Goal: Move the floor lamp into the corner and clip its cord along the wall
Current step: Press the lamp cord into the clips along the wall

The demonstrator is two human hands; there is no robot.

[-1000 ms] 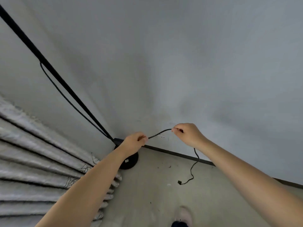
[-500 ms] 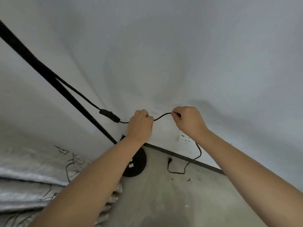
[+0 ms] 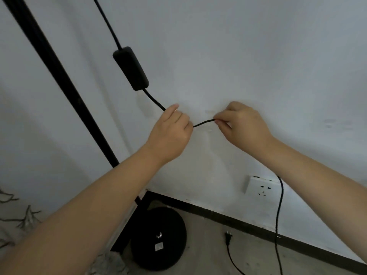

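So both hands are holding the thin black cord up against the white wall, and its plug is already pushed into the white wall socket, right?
Not quite. The head view shows the left hand and right hand holding the thin black cord against the white wall, but the black plug lies loose on the floor, not in the white wall socket.

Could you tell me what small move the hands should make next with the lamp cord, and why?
Probably press the short span of cord flat against the wall. The left hand and right hand pinch it close to the wall, yet it bows between them, and no clip is visible holding it.
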